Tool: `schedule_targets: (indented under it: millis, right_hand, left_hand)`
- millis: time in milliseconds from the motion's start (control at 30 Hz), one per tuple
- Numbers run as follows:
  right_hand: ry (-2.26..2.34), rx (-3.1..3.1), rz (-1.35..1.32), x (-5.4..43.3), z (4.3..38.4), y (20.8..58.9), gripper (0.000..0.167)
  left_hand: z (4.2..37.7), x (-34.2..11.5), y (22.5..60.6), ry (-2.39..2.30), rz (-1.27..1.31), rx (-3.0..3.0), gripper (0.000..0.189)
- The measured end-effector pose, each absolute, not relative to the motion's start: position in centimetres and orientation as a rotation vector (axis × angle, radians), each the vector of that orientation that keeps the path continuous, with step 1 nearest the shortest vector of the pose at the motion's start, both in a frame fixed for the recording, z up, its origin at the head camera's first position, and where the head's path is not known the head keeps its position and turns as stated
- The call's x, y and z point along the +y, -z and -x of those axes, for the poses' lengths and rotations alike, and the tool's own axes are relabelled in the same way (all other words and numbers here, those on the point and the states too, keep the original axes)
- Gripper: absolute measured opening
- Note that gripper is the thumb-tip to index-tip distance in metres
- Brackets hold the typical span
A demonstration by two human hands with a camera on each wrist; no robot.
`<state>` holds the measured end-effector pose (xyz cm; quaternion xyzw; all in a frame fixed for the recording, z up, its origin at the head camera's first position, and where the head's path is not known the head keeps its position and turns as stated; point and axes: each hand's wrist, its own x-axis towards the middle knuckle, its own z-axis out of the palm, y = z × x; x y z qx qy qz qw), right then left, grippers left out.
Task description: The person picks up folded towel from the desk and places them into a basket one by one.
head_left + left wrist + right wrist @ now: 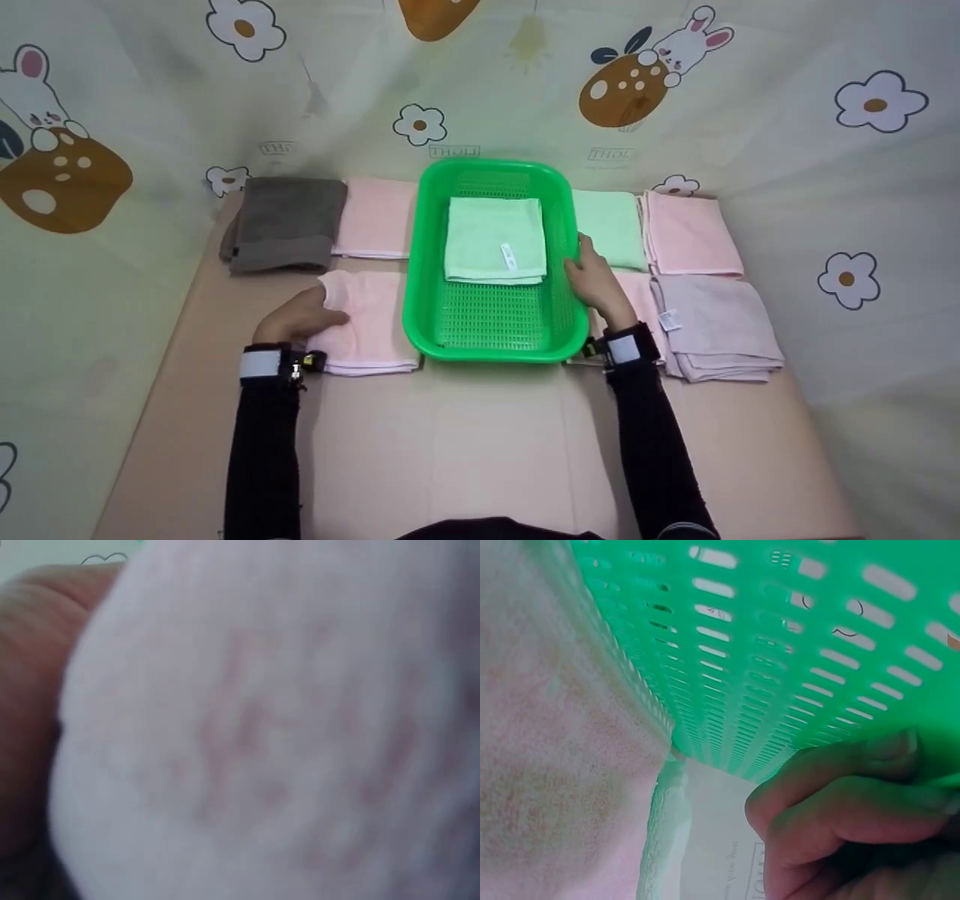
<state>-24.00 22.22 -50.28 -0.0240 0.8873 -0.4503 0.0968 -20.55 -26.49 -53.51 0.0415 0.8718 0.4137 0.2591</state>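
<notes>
The left grip [300,313] pinched a pink towel [371,319] near the left edge of the counter [465,450]. The right grip [598,283] held the right side of a green basket [487,319], near the back edge's middle, with a green towel [487,236] inside. A gray towel [289,217] lay at the back left corner.

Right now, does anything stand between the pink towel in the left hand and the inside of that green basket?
Yes: the left rim of the green basket stands between its inside and the pink towel that the left hand grips. Inside, a green towel covers part of the floor.
</notes>
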Motion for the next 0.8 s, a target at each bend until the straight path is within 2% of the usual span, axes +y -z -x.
schedule_targets:
  millis: [233,500,700,800]
  right_hand:
    - [1.335,2.633,0.076,22.2,24.0,50.2,0.063]
    - [1.352,2.620,0.067,22.1,23.8,50.2,0.063]
    - [1.329,2.624,0.058,22.2,23.9,50.1,0.064]
    - [1.326,2.622,0.049,22.3,23.9,50.0,0.064]
  left_hand:
    - [20.6,-27.6,54.4,-1.404,-0.067,2.134,0.086]
    - [20.7,-28.3,54.2,-1.582,-0.157,2.105,0.073]
    - [20.2,-28.6,52.1,-1.692,-0.099,2.135,0.068]
    - [20.1,-28.4,50.9,-1.781,-0.114,2.151,0.057]
